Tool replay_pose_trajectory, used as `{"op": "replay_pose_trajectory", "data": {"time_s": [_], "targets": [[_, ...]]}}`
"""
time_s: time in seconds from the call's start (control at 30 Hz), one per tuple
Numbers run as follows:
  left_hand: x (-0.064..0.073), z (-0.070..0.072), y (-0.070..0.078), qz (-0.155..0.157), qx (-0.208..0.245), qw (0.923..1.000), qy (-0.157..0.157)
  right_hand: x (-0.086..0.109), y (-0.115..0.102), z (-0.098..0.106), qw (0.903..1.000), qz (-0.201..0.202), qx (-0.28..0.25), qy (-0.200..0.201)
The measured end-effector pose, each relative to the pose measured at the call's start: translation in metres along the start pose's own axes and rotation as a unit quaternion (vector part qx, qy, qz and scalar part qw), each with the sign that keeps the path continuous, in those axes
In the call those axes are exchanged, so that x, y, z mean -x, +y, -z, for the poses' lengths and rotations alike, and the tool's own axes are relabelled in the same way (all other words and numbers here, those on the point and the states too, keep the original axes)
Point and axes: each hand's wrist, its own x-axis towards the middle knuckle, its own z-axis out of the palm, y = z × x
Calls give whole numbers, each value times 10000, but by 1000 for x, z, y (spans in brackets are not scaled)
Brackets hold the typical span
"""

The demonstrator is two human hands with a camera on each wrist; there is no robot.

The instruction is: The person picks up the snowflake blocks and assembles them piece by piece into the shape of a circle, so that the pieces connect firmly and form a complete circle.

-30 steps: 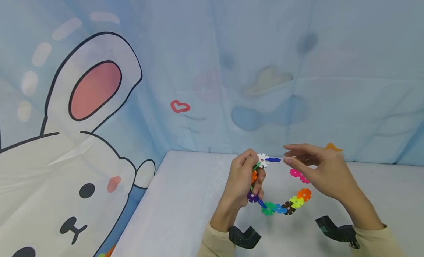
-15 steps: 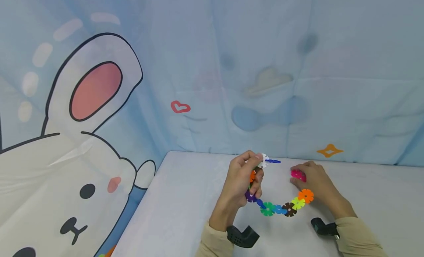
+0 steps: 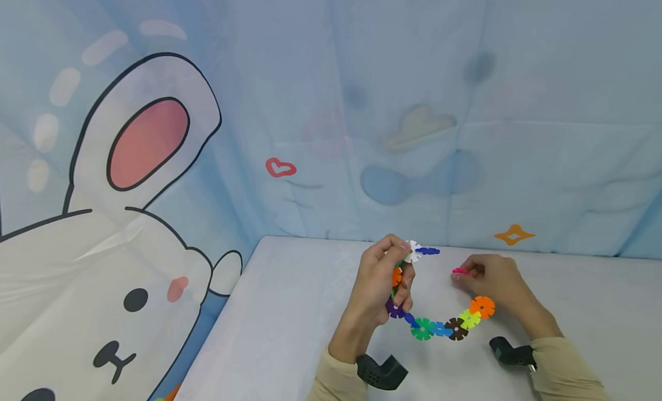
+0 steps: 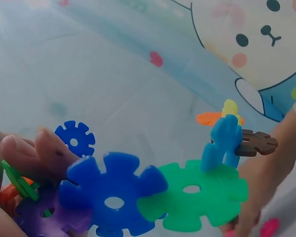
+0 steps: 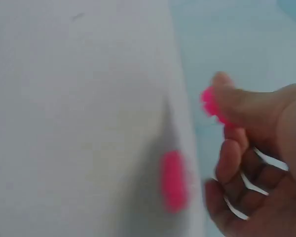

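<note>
My left hand (image 3: 376, 280) grips a curved chain of notched plastic flower discs, slotted together edge to edge. At its upper end a white disc (image 3: 413, 251) is by the thumb, with a blue disc (image 3: 428, 251) sticking out to the right. Below the fingers the chain bends through a purple disc (image 3: 395, 309), a green disc (image 3: 423, 329) and a brown disc (image 3: 457, 329) to an orange disc (image 3: 482, 307). My right hand (image 3: 499, 280) pinches a pink disc (image 5: 209, 102) between thumb and fingers. Another pink disc (image 5: 174, 181), blurred, shows beside that hand in the right wrist view.
A white-covered table (image 3: 305, 309) lies beneath both hands. Behind it hangs a light blue printed curtain (image 3: 320, 102), with a large cartoon rabbit (image 3: 103, 286) on the left. Each wrist carries a black camera mount (image 3: 383, 372).
My right hand has come down from beside the blue disc to the two pink discs and now pinches one. The left hand keeps its hold on the chain, nearly still.
</note>
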Motion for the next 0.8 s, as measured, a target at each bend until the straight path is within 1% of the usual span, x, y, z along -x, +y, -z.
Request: {"op": "replay_pose_trajectory", "data": {"time_s": [0.07,0.17,0.23,0.27,0.3,0.37,0.4,0.43,0.47,0.5,0.53,0.57,0.63,0.7,0.73,0.77,0.8], "targets": [[0,0,0,-15,-4,10000,29,1,-6,7,9992,125,-90,380],[0,1,1,-51,11,10000,33,3,-21,22,9935,340,-255,1052],[0,1,1,-67,82,9999,-6,5,-32,33,9897,469,-412,1290],[0,2,2,-60,149,9999,-39,8,-38,39,9888,497,-544,1296],[1,2,2,-53,234,9997,-82,10,-45,44,9887,487,-732,1214],[1,2,2,12,462,9988,-153,16,-59,55,9866,499,-1283,877],[1,2,2,57,578,9981,-191,19,-66,60,9833,539,-1582,716],[1,2,2,109,690,9973,-229,23,-72,65,9787,577,-1894,544],[1,2,3,153,787,9964,-271,26,-79,70,9717,627,-2241,415],[1,2,3,198,881,9954,-310,29,-85,73,9633,700,-2570,334],[1,2,3,248,955,9946,-335,32,-91,76,9515,784,-2960,292],[1,2,4,283,1007,9939,-359,35,-96,77,9396,853,-3300,324],[1,2,5,342,1091,9927,-389,39,-105,79,9153,869,-3906,468],[2,2,5,368,1130,9922,-385,42,-113,78,8953,789,-4336,647],[2,2,5,374,1129,9922,-368,43,-116,78,8878,734,-4486,725],[2,1,5,371,1117,9924,-348,44,-118,78,8868,678,-4499,805],[2,1,5,364,1095,9928,-336,44,-121,78,8886,616,-4463,865]]}}
